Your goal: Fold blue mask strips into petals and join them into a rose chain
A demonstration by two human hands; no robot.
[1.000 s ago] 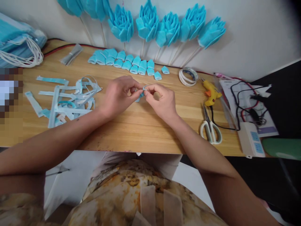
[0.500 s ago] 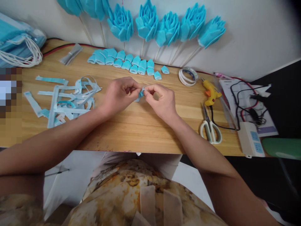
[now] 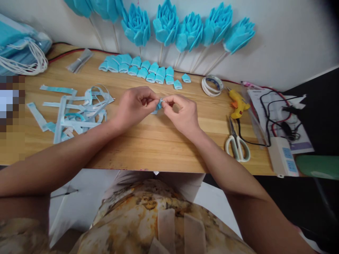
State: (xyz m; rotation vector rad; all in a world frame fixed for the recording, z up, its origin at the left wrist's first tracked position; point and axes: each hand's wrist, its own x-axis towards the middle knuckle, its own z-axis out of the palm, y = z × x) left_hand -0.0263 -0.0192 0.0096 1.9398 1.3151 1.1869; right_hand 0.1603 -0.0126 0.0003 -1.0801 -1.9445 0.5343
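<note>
Over the middle of the table, my left hand (image 3: 139,106) and my right hand (image 3: 181,111) meet fingertip to fingertip. Both pinch one small light-blue fabric piece (image 3: 158,107), mostly covered by my fingers. Behind my hands, two rows of folded blue fabric petals (image 3: 142,73) lie along the back of the table, with a few set apart at the right end. To the left of my left hand lies a loose heap of pale-blue cut strips (image 3: 79,124).
Blue fabric flowers (image 3: 166,26) on thin sticks lean against the wall. To the right are a tape roll (image 3: 212,85), a yellow glue gun (image 3: 237,104), white-handled scissors (image 3: 237,146), a power strip (image 3: 283,155) and tangled cables. White cords (image 3: 29,58) lie on a blue bundle at left.
</note>
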